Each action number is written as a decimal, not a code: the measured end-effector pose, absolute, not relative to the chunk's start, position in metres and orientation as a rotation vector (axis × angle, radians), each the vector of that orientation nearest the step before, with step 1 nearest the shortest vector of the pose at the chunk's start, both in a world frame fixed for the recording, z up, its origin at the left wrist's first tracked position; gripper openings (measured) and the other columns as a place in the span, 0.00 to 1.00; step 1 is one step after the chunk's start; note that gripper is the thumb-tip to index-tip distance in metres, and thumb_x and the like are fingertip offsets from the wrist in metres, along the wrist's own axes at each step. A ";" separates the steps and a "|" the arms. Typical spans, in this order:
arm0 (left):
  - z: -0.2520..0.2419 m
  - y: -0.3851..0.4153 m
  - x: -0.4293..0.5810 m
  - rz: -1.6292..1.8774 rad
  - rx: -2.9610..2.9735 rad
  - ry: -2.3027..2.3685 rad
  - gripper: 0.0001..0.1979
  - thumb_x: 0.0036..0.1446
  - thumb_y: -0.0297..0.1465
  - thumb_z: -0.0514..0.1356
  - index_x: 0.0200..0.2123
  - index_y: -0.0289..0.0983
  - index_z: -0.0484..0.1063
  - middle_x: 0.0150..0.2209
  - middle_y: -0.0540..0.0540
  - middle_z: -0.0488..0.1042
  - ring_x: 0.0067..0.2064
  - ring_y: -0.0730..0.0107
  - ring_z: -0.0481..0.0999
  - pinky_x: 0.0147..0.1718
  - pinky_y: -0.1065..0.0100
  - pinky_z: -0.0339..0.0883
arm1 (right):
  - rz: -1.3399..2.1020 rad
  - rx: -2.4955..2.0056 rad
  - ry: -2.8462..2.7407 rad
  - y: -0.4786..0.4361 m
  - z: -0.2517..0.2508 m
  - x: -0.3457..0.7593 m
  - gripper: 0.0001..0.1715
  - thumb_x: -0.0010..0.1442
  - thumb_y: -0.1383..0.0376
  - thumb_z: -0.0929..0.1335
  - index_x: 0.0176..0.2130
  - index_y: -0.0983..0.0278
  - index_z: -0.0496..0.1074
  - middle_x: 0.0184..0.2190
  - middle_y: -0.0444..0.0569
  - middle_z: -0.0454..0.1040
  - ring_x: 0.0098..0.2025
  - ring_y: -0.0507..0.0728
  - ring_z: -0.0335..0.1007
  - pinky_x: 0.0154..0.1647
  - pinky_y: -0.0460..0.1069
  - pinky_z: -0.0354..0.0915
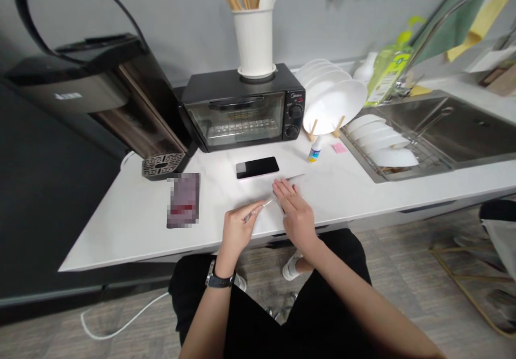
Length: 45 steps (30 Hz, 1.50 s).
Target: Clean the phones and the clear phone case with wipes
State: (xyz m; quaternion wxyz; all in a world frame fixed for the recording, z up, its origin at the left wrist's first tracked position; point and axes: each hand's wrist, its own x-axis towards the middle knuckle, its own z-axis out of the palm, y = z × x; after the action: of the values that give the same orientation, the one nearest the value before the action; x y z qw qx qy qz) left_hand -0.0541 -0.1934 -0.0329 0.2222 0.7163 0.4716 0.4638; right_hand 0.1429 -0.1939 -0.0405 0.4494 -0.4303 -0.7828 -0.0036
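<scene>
My left hand [237,230], with a watch on its wrist, is closed in a pinch at the counter's front edge. Between its fingers is a thin, clear strip that looks like plastic film [267,202], reaching toward the other hand. My right hand [297,215] lies with fingers stretched out, pressing down at the film's far end. A thin dark sliver [296,177] shows past its fingertips; what it belongs to is hidden. Just behind the hands a phone [257,167] rests screen up. A small white bottle [315,150] with a blue and yellow label stands upright to the right.
On the white counter [121,224], a blurred purple item [184,200] lies left, before a tall drinks machine [161,117]. Behind are a toaster oven [242,114] bearing a utensil holder [255,42], and racked plates [334,106]. A pink slip [339,148] lies near the sink [467,128].
</scene>
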 end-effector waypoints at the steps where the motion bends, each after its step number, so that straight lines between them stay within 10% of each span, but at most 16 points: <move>1: -0.032 -0.193 -0.055 1.295 1.992 1.317 0.11 0.66 0.28 0.61 0.38 0.37 0.86 0.35 0.46 0.88 0.32 0.66 0.85 0.35 0.70 0.78 | 0.003 -1.038 -1.944 -0.202 -0.041 0.128 0.54 0.59 0.86 0.55 0.78 0.63 0.53 0.71 0.56 0.68 0.78 0.59 0.53 0.78 0.65 0.57; 7: -0.031 -0.194 -0.063 1.285 2.057 1.295 0.18 0.61 0.27 0.58 0.18 0.36 0.70 0.17 0.51 0.73 0.19 0.73 0.70 0.21 0.73 0.61 | 0.055 -0.827 -2.107 -0.226 -0.035 0.093 0.47 0.65 0.84 0.55 0.78 0.65 0.53 0.70 0.56 0.70 0.76 0.57 0.57 0.77 0.62 0.59; 15: -0.037 -0.192 -0.055 1.250 1.894 1.273 0.12 0.69 0.30 0.62 0.48 0.40 0.86 0.45 0.45 0.88 0.41 0.62 0.88 0.41 0.69 0.80 | -0.022 -1.098 -2.042 -0.168 -0.033 0.186 0.60 0.51 0.87 0.56 0.77 0.57 0.56 0.72 0.53 0.67 0.76 0.61 0.59 0.76 0.67 0.60; 20: -0.038 -0.193 -0.053 1.268 1.903 1.277 0.12 0.69 0.29 0.62 0.49 0.40 0.86 0.46 0.45 0.88 0.42 0.63 0.89 0.43 0.69 0.80 | -0.074 -1.205 -1.922 -0.179 -0.040 0.154 0.61 0.53 0.87 0.56 0.79 0.58 0.50 0.74 0.55 0.63 0.79 0.63 0.51 0.76 0.71 0.58; 28: -0.035 -0.193 -0.063 1.292 2.040 1.351 0.20 0.62 0.27 0.59 0.17 0.37 0.67 0.16 0.52 0.71 0.19 0.74 0.68 0.22 0.73 0.61 | -0.023 -0.842 -2.105 -0.216 -0.036 0.098 0.43 0.67 0.83 0.57 0.76 0.65 0.57 0.69 0.56 0.72 0.75 0.57 0.60 0.77 0.61 0.60; 37: -0.038 -0.193 -0.051 1.267 1.968 1.263 0.14 0.69 0.28 0.60 0.52 0.42 0.85 0.48 0.45 0.88 0.43 0.63 0.88 0.45 0.67 0.79 | -0.048 -1.109 -1.966 -0.173 -0.036 0.167 0.60 0.50 0.87 0.57 0.77 0.60 0.57 0.72 0.55 0.68 0.77 0.62 0.56 0.76 0.68 0.60; 45: -0.037 -0.192 -0.063 1.306 2.102 1.339 0.16 0.61 0.26 0.58 0.20 0.37 0.70 0.19 0.49 0.74 0.20 0.70 0.72 0.23 0.71 0.62 | 0.014 -0.919 -2.033 -0.228 -0.042 0.079 0.48 0.63 0.84 0.55 0.78 0.68 0.52 0.71 0.58 0.68 0.78 0.58 0.54 0.77 0.63 0.60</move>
State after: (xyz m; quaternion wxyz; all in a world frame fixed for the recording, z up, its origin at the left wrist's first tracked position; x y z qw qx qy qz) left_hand -0.0630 -0.1923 -0.0374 0.1634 0.7370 0.4695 0.4579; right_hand 0.0786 -0.2278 -0.0421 0.4396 -0.3698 -0.8185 0.0058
